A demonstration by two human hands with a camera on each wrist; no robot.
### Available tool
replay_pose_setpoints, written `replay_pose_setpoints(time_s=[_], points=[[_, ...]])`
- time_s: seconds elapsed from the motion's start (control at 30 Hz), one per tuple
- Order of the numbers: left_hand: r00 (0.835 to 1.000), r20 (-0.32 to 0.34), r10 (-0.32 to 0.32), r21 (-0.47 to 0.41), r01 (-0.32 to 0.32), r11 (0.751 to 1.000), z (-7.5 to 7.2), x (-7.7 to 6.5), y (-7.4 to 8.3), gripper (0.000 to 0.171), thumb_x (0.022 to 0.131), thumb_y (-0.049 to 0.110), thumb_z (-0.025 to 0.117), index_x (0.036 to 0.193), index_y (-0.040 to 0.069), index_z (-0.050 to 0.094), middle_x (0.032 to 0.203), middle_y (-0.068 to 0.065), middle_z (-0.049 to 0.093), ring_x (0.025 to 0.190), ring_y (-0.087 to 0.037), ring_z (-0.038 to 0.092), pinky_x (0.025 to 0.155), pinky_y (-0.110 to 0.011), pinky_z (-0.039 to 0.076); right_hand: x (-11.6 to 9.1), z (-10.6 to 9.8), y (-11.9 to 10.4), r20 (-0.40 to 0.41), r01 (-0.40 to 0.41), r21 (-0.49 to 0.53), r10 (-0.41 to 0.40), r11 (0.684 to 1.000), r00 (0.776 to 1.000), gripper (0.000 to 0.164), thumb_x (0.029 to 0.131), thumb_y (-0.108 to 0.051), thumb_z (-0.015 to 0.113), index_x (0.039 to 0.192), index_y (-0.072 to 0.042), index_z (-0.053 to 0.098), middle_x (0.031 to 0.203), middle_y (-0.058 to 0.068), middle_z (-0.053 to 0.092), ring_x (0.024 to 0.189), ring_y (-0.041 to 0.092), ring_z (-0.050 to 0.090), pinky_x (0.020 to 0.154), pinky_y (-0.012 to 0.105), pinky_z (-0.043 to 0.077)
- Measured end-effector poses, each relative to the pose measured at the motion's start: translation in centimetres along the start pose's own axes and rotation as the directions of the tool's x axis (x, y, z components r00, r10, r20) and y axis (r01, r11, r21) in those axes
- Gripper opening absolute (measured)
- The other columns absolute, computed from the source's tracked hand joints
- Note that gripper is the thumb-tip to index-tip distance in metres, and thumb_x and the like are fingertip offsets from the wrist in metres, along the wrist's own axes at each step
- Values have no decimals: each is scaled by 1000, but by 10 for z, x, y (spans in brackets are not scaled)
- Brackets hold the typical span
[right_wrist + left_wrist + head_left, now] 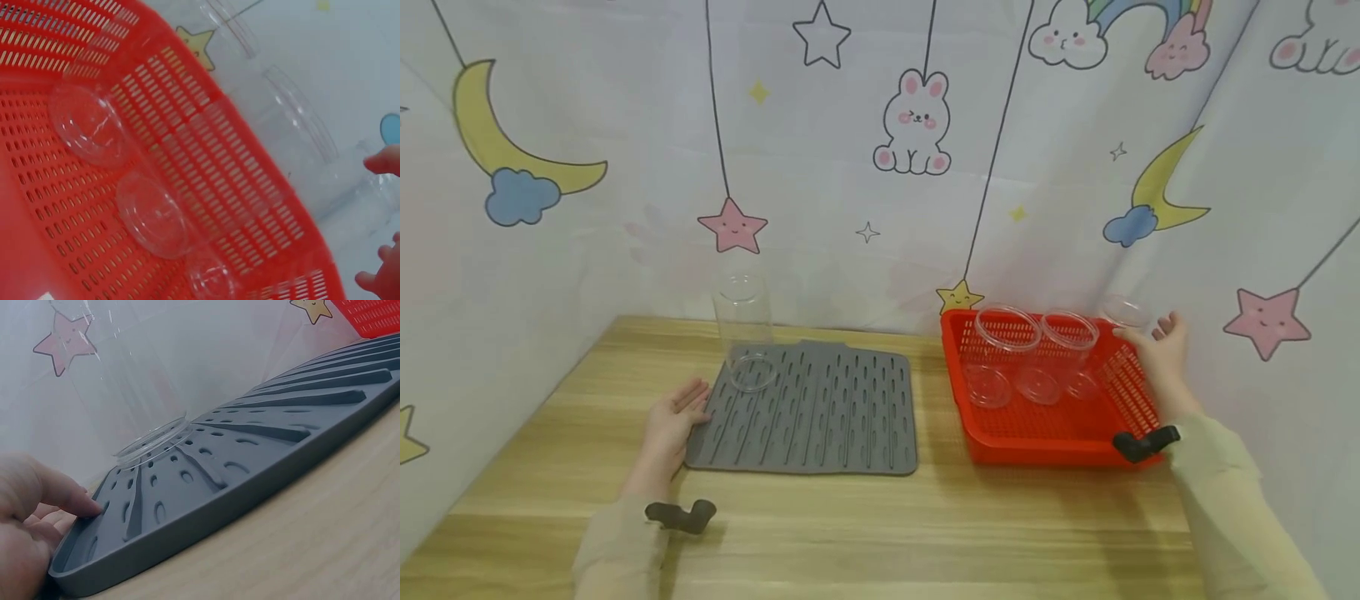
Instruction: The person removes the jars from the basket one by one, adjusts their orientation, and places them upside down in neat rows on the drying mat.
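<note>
A clear plastic cup (743, 321) stands upside down on the back left of a grey draining mat (820, 417); its rim (153, 442) meets the ribbed surface. At the mat's left edge is my left hand (672, 425), its thumb over the border and its other fingers loosely extended beside it. Three more clear cups stand upright in a red basket (1037, 450): one at left (1007, 329), one in the middle (1070, 331) and one at right (1125, 312). My right hand (1163, 358) is beside the rightmost cup, thumb and fingers spread apart near its rim; contact is unclear.
A wooden table (880, 533) carries the mat on the left and the basket on the right, with a gap between them. Directly behind hangs a white cloth (835, 167) printed with stars, moons and a rabbit; it also lines both sides.
</note>
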State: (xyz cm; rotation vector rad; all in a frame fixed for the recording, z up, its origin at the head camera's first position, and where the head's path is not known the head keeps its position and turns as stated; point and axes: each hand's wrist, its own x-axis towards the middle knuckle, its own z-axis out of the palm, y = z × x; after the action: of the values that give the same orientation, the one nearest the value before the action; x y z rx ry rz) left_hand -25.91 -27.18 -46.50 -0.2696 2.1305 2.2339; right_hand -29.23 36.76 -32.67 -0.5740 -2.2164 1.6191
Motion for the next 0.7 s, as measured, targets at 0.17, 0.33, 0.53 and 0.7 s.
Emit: replay_pose_setpoints(time_s=[0.17, 0.33, 0.53, 0.7], points=[[1000, 1, -4, 1, 4, 1000, -2, 0, 0, 72, 91, -18, 39, 154, -3, 7, 161, -23, 13, 149, -34, 17, 121, -33, 21, 8, -2, 10, 78, -31, -66, 36, 997, 996, 90, 96, -24, 57, 157, -9, -8, 165, 14, -2, 152, 32, 6, 124, 43, 18], [1000, 2, -6, -7, 6, 1000, -1, 0, 1, 72, 91, -19, 39, 154, -3, 7, 161, -23, 12, 149, -34, 16, 122, -34, 20, 12, 0, 14, 117, -28, -103, 40, 994, 992, 92, 95, -25, 58, 156, -5, -9, 164, 20, 1, 151, 37, 9, 123, 48, 19], [1000, -12, -8, -6, 8, 1000, -1, 0, -1, 72, 91, -18, 39, 154, -2, 8, 161, -22, 13, 149, -34, 18, 122, -35, 20, 17, 2, 19, 179, -9, -143, 35, 990, 983, 92, 96, -26, 59, 156, -7, -8, 163, 22, 2, 148, 44, 11, 121, 56, 20], [1000, -7, -1, -11, 1, 1000, -3, 0, -3, 73, 90, -19, 39, 154, -2, 9, 161, -23, 14, 149, -34, 18, 122, -35, 20, 22, 4, 23, 193, -22, -144, 50, 989, 980, 90, 96, -25, 58, 157, -10, -6, 163, 23, 2, 147, 46, 11, 120, 59, 21]])
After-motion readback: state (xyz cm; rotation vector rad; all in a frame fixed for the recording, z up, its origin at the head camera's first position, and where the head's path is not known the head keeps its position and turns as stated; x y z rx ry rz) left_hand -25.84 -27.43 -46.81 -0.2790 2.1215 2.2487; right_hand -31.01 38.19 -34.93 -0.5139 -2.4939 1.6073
